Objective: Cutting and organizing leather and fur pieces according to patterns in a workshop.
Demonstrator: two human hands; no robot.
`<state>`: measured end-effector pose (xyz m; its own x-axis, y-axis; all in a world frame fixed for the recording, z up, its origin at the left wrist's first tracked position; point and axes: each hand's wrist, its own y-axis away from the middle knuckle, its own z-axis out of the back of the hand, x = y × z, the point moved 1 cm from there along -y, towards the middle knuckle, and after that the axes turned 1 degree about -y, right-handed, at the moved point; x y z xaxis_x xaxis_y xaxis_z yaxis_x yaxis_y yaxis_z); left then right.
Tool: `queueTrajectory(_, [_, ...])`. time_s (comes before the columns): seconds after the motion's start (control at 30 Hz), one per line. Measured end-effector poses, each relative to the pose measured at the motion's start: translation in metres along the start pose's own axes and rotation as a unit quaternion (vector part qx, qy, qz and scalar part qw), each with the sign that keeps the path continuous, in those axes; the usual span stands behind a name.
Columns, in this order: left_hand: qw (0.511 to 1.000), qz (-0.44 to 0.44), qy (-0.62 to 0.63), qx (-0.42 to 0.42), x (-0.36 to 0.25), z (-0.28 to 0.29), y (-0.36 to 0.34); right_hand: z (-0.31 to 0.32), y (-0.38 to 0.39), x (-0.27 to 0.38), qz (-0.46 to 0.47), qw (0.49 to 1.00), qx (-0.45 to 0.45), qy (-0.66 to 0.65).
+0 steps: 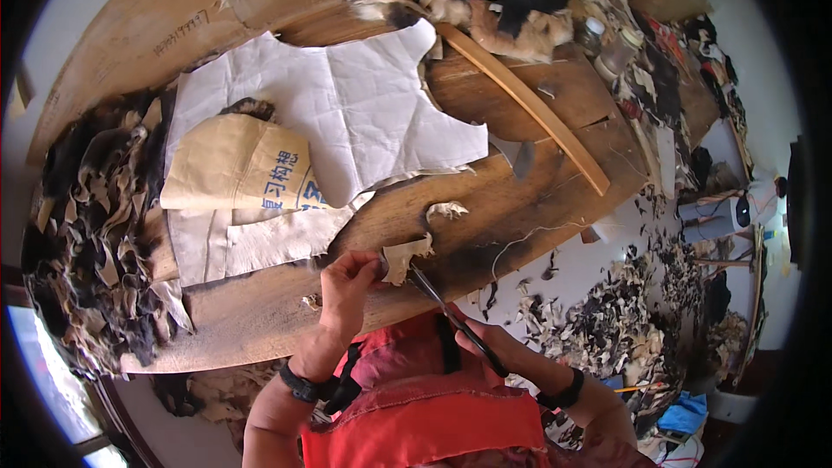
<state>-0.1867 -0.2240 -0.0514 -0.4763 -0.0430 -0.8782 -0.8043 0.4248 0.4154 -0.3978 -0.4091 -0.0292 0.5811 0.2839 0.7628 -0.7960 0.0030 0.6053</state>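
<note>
My left hand (347, 290) pinches a small ragged piece of pale hide (404, 255) above the front of the wooden table. My right hand (481, 342) grips long black scissors (433, 290), their tips at that piece. Just beyond lie a large white paper pattern (355, 113), a tan printed paper piece (225, 165) and pale hide strips (277, 238) with dark fur edges. A curled pale scrap (447, 209) lies near my hands.
A long wooden strip (529, 113) lies across the wooden table (485, 234). Fur scraps are heaped at the left (95, 217) and back (503, 9). Jars (620, 56) stand at the back right, cardboard (156, 17) lines the back, and many scraps (589, 321) litter the floor.
</note>
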Motion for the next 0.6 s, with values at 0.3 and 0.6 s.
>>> queueTrajectory(0.3, [0.997, 0.057, -0.049, 0.010, -0.001, 0.004, 0.021, 0.003, -0.032, 0.041, -0.012, 0.998, 0.055, 0.002])
queueTrajectory(0.6, [0.975, 0.008, -0.219, 0.045, 0.005, 0.018, 0.026, 0.000, -0.034, 0.046, 0.080, 0.996, -0.023, -0.014])
